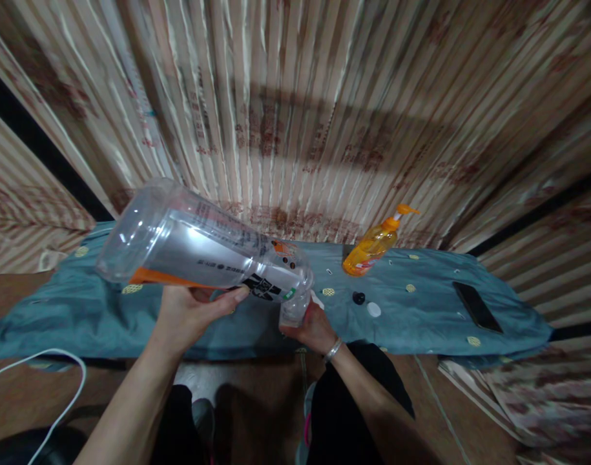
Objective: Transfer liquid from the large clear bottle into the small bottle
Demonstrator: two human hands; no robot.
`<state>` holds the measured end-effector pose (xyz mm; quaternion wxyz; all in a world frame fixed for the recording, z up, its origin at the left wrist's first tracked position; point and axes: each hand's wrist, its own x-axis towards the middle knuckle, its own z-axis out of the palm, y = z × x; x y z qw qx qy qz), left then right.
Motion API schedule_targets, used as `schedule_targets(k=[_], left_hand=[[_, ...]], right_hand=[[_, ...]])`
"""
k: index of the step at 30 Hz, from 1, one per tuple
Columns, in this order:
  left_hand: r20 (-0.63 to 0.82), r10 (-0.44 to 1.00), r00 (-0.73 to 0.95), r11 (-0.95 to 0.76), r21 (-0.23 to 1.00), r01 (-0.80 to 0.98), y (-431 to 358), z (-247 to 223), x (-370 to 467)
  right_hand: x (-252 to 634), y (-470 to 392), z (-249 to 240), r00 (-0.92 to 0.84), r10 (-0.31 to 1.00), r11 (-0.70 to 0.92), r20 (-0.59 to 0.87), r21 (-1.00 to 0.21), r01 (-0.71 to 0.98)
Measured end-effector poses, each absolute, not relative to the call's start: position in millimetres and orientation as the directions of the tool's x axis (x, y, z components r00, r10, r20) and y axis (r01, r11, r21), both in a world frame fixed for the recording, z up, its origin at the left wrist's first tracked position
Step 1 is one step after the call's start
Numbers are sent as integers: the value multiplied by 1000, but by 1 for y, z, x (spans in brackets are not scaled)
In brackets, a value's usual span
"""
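A large clear plastic bottle (212, 248) with a silver and orange label lies tilted in the air, its base up at the left and its neck down at the right. My left hand (191, 313) grips it from below, thumb on the label. My right hand (312, 328) is closed round a small clear container (293, 311) at the bottle's mouth. Some of the right fingers are hidden behind it. A black cap (358, 298) and a white round lid (373, 309) lie on the teal cloth to the right of my right hand.
An orange pump bottle (373, 247) stands behind the caps on the cloth-covered surface (431, 310). A dark phone (476, 307) lies at the right. Patterned curtains (295, 116) hang behind. A white cable (67, 355) curves at the lower left.
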<state>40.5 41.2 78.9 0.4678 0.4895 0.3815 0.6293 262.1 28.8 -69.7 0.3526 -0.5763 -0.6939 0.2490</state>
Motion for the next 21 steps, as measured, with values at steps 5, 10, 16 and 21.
schedule_targets(k=[5,10,16,21], left_hand=[[260,961,-92,-274,934,-230,41,83,43],[234,968,-93,-248,946,-207,40,86,44],[200,973,-115,-220,954,-203,41,86,45],[206,973,-106,-224,955,-196,41,86,45]], right_hand=[[261,28,-68,-85,974,217,210,-756,618],[261,28,-68,-72,972,220,224,-758,614],[261,28,-68,-70,975,208,209,-761,615],[261,29,-68,-81,972,224,221,-762,608]])
